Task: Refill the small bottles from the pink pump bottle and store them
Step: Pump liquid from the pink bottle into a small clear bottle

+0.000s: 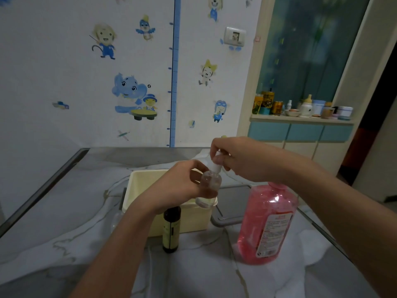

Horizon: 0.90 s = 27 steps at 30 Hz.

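Count: 1 pink pump bottle, 1 small clear bottle, 1 dark bottle, 1 cream bin. Two hands in view.

Small clear bottle is held in the air above the bin's front-right corner, long axis near upright, neck up and tilted slightly away from the camera. Left hand grasps its body, fingers wrapped round. Right hand pinches the white cap at the neck w/ fingertips; cap seated or loose: cannot tell.

Pink bottle stands upright on the marble-pattern table, right of the bin, top hidden behind the right wrist. Dark bottle stands upright just in front of the bin, cap behind the left wrist.
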Each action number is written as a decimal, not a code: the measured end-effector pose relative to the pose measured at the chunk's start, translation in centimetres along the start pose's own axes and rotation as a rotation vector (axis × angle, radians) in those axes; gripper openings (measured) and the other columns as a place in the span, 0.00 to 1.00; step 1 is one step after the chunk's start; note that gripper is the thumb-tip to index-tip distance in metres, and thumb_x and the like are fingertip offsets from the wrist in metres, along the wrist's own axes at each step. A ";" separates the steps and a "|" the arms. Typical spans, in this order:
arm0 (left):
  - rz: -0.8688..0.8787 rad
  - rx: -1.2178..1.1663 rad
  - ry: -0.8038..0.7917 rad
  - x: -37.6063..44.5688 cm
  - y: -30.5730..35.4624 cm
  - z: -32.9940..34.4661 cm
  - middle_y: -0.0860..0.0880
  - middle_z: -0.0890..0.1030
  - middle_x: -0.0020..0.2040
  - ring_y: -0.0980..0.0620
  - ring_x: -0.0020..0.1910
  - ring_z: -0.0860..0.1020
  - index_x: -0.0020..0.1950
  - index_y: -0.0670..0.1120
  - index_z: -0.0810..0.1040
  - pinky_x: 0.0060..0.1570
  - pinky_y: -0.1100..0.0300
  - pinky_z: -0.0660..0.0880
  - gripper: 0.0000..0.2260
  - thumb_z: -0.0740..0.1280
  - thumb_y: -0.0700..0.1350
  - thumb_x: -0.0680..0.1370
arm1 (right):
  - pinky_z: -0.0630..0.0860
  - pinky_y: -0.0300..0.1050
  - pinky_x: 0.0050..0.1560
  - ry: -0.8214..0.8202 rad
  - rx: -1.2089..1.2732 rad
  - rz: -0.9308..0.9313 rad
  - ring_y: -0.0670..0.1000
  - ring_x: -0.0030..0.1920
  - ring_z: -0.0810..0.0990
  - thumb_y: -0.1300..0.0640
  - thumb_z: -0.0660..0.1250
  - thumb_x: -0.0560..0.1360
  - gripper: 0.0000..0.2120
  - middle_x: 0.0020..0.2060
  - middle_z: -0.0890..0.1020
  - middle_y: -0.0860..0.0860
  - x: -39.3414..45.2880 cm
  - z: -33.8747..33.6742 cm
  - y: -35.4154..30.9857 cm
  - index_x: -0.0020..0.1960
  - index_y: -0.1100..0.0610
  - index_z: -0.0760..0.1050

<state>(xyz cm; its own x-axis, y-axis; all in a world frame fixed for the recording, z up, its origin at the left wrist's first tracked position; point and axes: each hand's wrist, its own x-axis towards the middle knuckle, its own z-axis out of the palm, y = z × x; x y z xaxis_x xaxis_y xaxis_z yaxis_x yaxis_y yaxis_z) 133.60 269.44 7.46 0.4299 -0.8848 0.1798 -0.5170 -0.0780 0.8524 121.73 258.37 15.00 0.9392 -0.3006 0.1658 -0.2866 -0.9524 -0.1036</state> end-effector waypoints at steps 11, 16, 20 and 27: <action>0.108 -0.103 -0.065 0.0 0.0 0.5 0.46 0.85 0.47 0.47 0.48 0.83 0.59 0.61 0.72 0.55 0.45 0.78 0.26 0.76 0.39 0.69 | 0.73 0.45 0.35 0.020 -0.060 0.130 0.49 0.33 0.74 0.34 0.55 0.74 0.24 0.35 0.78 0.50 1.2 0.2 0.1 0.47 0.55 0.74; 0.100 -0.074 -0.070 0.2 0.0 0.5 0.47 0.85 0.47 0.49 0.46 0.84 0.58 0.57 0.72 0.53 0.45 0.79 0.21 0.75 0.41 0.71 | 0.79 0.37 0.33 -0.137 0.167 0.040 0.47 0.32 0.80 0.52 0.66 0.75 0.11 0.44 0.81 0.51 0.6 -1.3 0.8 0.56 0.52 0.72; 0.110 -0.089 -0.092 0.2 0.0 0.8 0.44 0.85 0.46 0.47 0.47 0.84 0.58 0.56 0.71 0.52 0.46 0.79 0.24 0.75 0.38 0.70 | 0.73 0.38 0.28 -0.080 0.020 0.108 0.48 0.28 0.77 0.43 0.64 0.75 0.19 0.32 0.81 0.52 0.8 -0.6 0.4 0.46 0.59 0.77; 0.097 -0.073 -0.078 0.4 -0.2 1.0 0.49 0.85 0.48 0.53 0.47 0.83 0.59 0.56 0.73 0.52 0.47 0.80 0.22 0.75 0.41 0.70 | 0.78 0.39 0.32 -0.177 0.134 0.099 0.48 0.32 0.81 0.48 0.67 0.74 0.15 0.44 0.81 0.52 0.4 -1.2 0.7 0.57 0.53 0.70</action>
<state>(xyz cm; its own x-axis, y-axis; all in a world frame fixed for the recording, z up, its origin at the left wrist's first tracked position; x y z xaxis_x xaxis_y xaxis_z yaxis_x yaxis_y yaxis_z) 133.13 268.66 6.91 0.3200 -0.9199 0.2265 -0.4971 0.0405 0.8667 121.71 257.52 16.21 0.9296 -0.3677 -0.0250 -0.3625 -0.9000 -0.2421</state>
